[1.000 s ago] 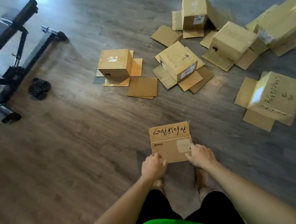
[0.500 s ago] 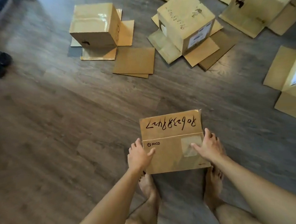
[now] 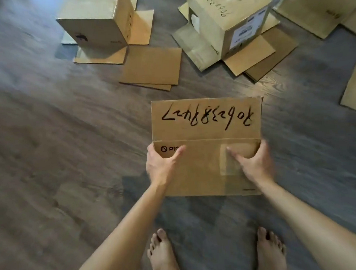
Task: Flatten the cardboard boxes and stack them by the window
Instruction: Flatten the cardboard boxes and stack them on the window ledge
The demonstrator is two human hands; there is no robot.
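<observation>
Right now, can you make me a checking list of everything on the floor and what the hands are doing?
Surface: dark wood-look floor, bare feet standing on it.
Job's things: flattened box with black handwriting, held up in front of the person; left box and middle box not yet flattened, flaps spread on the floor; part of another box at the top right.
Clutter: loose cardboard sheets lying flat between the standing boxes; more cardboard at the right edge.
Grippers: left hand grips the flattened box's left edge; right hand grips its right edge.
Cables: nothing seen.
Surroundings: no window in view.
</observation>
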